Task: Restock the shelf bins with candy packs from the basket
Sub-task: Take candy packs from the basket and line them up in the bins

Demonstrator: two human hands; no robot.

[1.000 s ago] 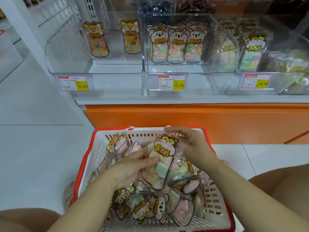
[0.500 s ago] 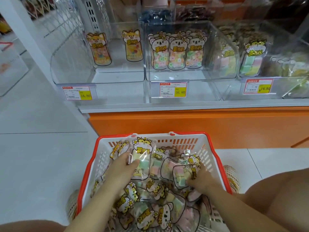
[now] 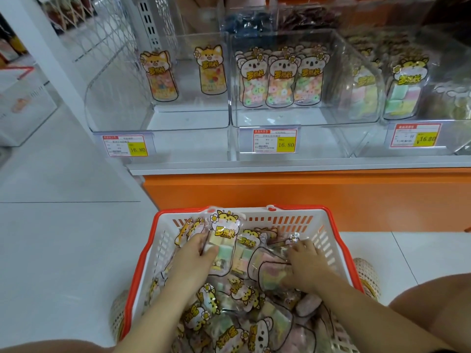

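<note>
We gather tiger packs in the basket, ready for shelving.
Our left hand (image 3: 193, 261) pinches a tiger-print candy pack (image 3: 224, 238) upright near the basket (image 3: 280, 220) back wall, ready to lift. Our right hand (image 3: 305, 266) curls over a clear pack (image 3: 272, 276); we cannot tell if it grips. The matching shelf bin (image 3: 456, 141) sits far right.
</note>
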